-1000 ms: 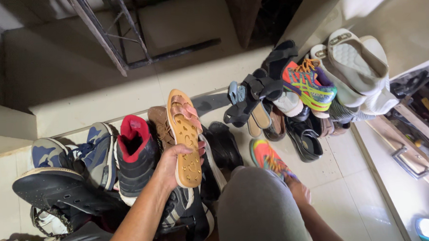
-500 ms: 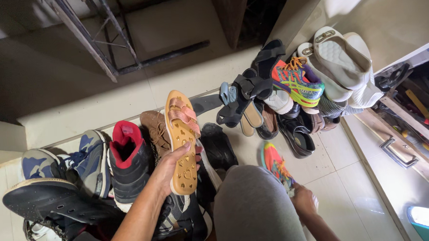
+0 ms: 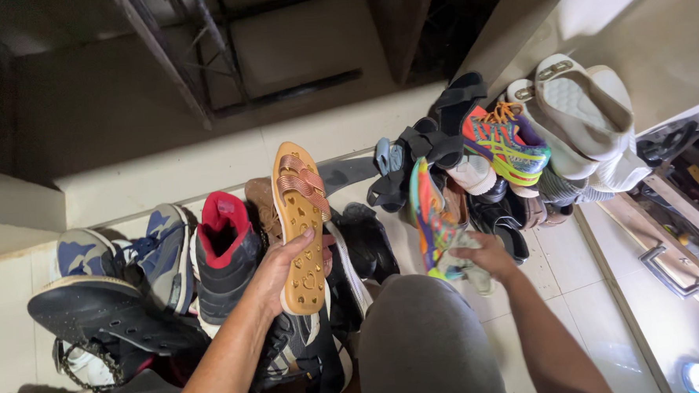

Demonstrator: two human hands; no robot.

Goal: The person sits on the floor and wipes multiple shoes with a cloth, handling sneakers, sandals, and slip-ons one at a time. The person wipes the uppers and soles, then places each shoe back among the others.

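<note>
My left hand [image 3: 278, 272] grips a tan flat sandal [image 3: 299, 222] with pink-copper straps, held upright over a heap of shoes. My right hand [image 3: 486, 255] holds a bright multicoloured running shoe [image 3: 431, 220] by its heel, raised off the floor tiles with its toe pointing away from me. A matching multicoloured running shoe [image 3: 506, 142] rests in the pile at the upper right. My grey-clad knee [image 3: 422, 339] fills the lower middle between my two arms.
Blue-grey high-top sneakers [image 3: 151, 248], a black shoe with red lining [image 3: 222, 253], a dark upturned sole [image 3: 95, 310], black sandals [image 3: 433, 142] and white slip-ons [image 3: 581, 112] crowd the tiled floor. A raised step [image 3: 168, 177] runs behind. A drawer handle [image 3: 667, 269] sits at right.
My right hand has lifted the multicoloured running shoe off the floor and moved it up and away from me. The left hand keeps the sandal in about the same place.
</note>
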